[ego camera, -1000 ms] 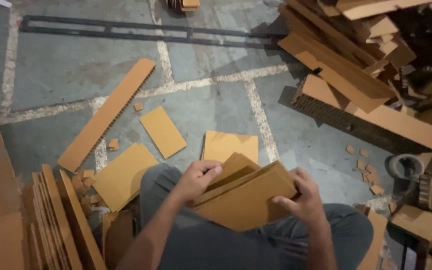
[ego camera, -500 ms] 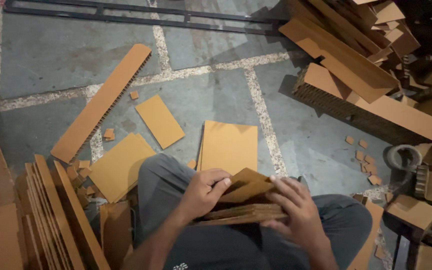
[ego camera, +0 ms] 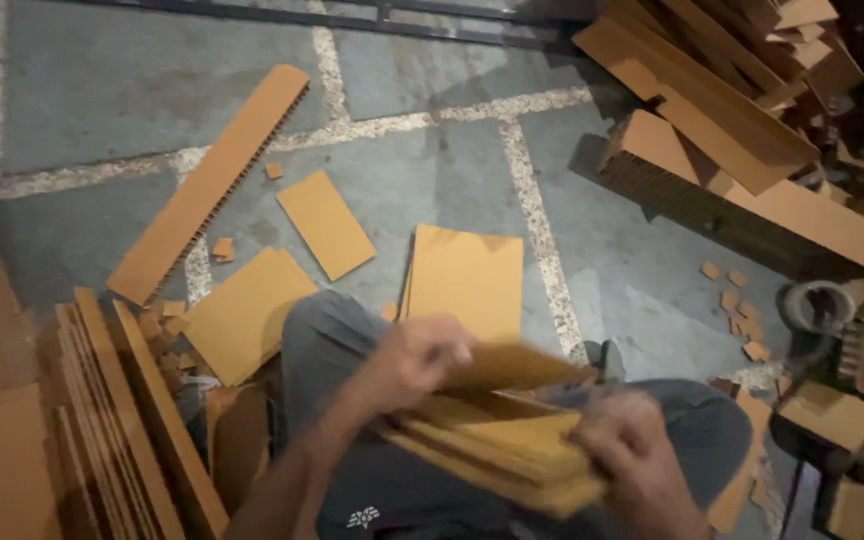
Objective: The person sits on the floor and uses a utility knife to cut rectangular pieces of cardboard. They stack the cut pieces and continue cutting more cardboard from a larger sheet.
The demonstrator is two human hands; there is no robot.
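A stack of brown cardboard sheets (ego camera: 497,450) lies flat across my lap, blurred by motion. My left hand (ego camera: 414,358) grips the top sheet at its left end and lifts it off the stack. My right hand (ego camera: 637,455) holds the stack's right end from the side. My knees in grey trousers (ego camera: 332,335) are under the stack.
Flat cardboard sheets (ego camera: 467,280) lie on the concrete floor in front of my knees, with a long honeycomb strip (ego camera: 207,185) to the left. Boards stand on edge at my left (ego camera: 112,420). A pile of thick cardboard blocks (ego camera: 742,150) fills the upper right. A tape roll (ego camera: 817,305) sits at the right.
The stack has dropped from a tilted hold to lying flat on my lap. My left hand has moved onto the top sheet and is lifting it.
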